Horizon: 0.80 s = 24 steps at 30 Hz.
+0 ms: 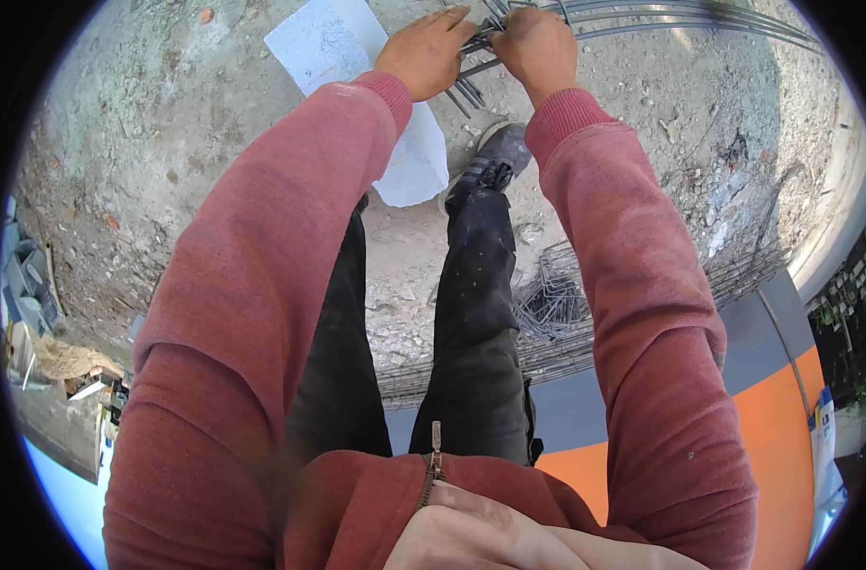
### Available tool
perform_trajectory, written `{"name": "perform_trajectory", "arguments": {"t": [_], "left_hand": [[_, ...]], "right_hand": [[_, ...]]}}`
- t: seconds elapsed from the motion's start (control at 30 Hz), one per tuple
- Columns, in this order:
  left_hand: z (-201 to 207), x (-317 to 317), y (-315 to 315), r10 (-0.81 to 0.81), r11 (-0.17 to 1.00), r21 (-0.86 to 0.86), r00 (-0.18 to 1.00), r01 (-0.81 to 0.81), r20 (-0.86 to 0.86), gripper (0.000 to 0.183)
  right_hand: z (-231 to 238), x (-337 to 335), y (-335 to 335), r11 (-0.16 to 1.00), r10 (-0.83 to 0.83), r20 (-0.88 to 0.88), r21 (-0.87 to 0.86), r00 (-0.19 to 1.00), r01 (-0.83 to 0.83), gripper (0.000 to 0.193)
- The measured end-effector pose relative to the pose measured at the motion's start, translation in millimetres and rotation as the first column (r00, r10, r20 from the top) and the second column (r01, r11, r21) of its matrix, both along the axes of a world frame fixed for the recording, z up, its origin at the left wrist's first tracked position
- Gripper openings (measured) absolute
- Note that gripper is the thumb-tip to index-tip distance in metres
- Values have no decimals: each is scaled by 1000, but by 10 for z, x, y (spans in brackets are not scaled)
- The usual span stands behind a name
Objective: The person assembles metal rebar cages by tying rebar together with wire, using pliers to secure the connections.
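A bundle of thin steel rebar (632, 21) runs from the top right to between my hands at the top edge. My left hand (425, 52) has its fingers bent against the bars near their ends. Closed over the bars just to its right is my right hand (537, 47). A bent steel rod (564, 11) shows by the right hand's knuckles; the fingertips of that hand are hidden. Under the left forearm and the bars lies a pale white-blue slab (323, 43), resting on the ground and partly covered.
Dusty, rubble-strewn ground (167, 123) spreads around. My grey shoe (497, 157) stands beside the slab. A pile of bent steel stirrups (551, 299) lies behind my leg, near long bars (404, 385). Grey and orange sheeting (575, 475) is behind me, with scrap (72, 356) at far left.
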<state>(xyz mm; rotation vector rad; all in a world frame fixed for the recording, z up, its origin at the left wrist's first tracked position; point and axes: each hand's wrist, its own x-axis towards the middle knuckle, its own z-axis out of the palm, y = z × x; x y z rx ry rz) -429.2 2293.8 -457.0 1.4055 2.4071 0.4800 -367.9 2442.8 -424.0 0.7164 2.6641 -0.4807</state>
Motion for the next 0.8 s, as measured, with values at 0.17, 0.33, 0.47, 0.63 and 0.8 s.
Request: {"name": "perform_trajectory", "arguments": {"t": [0.17, 0.33, 0.47, 0.63, 0.8], "left_hand": [[101, -65, 87, 67, 986, -165, 943, -13, 327, 46], [88, -71, 77, 196, 966, -223, 940, -135, 281, 43], [292, -18, 161, -130, 979, -125, 963, 162, 236, 53], [389, 87, 170, -154, 969, -131, 928, 209, 340, 61], [586, 158, 286, -155, 934, -268, 946, 234, 285, 72]], "right_hand": [[107, -30, 46, 999, -52, 68, -9, 996, 53, 22], [208, 311, 50, 967, -207, -13, -153, 978, 202, 15], [86, 925, 111, 953, -256, 15, -165, 967, 255, 18], [53, 755, 316, 943, -320, -178, -155, 931, 294, 21], [-580, 259, 766, 945, -325, -218, -124, 920, 304, 23]]}}
